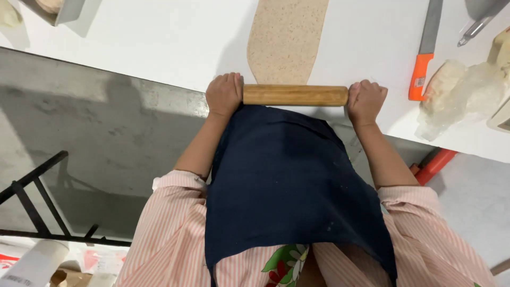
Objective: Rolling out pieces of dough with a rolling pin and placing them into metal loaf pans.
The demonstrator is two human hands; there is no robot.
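Two hands are being closed around the ends of a wooden rolling pin (295, 95) — the left hand (223, 94) on its left end, the right hand (365, 101) on its right. The pin is being held across the near end of a long speckled dough strip (287, 37) on the white worktop (159, 37). An orange-handled knife (425, 53) is lying to the right — well apart.

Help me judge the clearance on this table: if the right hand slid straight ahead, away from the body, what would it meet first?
The right hand grips one end of the rolling pin. Straight ahead lies bare white table; the dough strip sits to its left, the orange-handled knife to its right. The way looks free.
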